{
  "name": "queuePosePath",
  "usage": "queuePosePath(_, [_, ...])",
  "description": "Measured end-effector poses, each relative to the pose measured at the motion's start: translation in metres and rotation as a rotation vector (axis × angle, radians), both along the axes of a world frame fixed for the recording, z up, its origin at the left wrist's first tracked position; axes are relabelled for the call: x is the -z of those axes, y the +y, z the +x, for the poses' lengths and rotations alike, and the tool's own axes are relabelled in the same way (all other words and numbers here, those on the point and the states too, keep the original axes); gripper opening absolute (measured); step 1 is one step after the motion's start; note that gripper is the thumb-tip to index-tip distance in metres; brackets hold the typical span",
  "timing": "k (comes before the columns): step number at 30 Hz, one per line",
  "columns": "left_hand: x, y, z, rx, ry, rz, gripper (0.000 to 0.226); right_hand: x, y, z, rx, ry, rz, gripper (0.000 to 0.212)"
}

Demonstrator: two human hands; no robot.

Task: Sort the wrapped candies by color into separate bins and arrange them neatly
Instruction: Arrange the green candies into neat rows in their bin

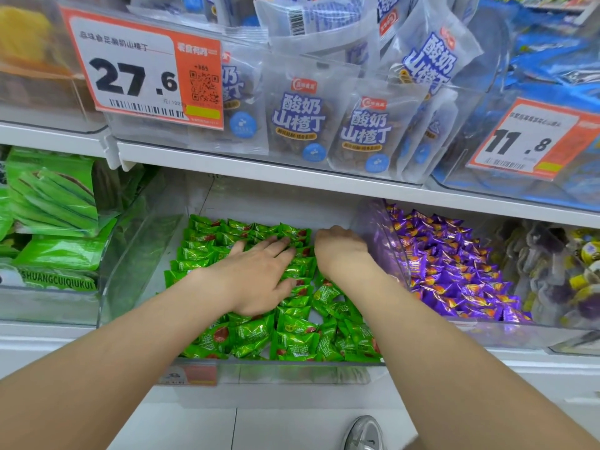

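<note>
Head view. Green candies: in the clear middle bin. Purple candies: next bin to the right. My left hand: fingers straight, flat on the green candies. My right hand: fingers curled down at the bin's back, hidden; I cannot tell the grasp.

Light: bright, even, white, falling from above. Shadows: faint; a soft band under the upper shelf toward 12 o'clock. Glare: pale sheen on the clear bin wall at 9 o'clock; glints on the purple wrappers at 3 o'clock. Focus: centre crisp; yellow packets at 10 o'clock and mixed sweets beyond the purple ones soft. Distortion: shelf edges bow toward the corners.
</note>
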State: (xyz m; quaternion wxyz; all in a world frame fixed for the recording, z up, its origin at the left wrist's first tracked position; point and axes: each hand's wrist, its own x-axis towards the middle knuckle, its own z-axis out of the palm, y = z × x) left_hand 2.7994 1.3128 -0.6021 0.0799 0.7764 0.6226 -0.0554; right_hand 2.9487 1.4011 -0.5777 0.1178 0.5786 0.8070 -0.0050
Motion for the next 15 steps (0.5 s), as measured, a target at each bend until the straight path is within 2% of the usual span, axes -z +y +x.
queuePosePath(5, [0.001, -0.002, 0.000, -0.010, -0.029, -0.005, 0.069, -0.013, -0.014, 0.003, -0.057, -0.027, 0.152, 0.045])
queuePosePath(8, [-0.006, -0.003, -0.001, -0.083, -0.231, 0.111, 0.056, -0.031, -0.027, 0.005, -0.087, 0.024, 0.306, 0.044])
queuePosePath(10, [-0.019, -0.004, 0.000, -0.232, -0.580, 0.191, 0.037, -0.036, -0.035, 0.007, -0.066, 0.223, 0.306, 0.039])
queuePosePath(13, [-0.037, -0.013, 0.001, -0.513, -1.348, 0.004, 0.026, -0.029, -0.045, 0.007, -0.065, 0.681, 0.095, 0.033])
queuePosePath(14, [-0.039, -0.017, -0.002, -0.555, -1.487, -0.043, 0.025, -0.026, -0.049, 0.008, -0.069, 0.799, 0.021, 0.033])
queuePosePath(15, [-0.040, -0.021, -0.006, -0.591, -1.522, -0.058, 0.026, -0.024, -0.052, 0.008, -0.070, 0.887, -0.043, 0.036])
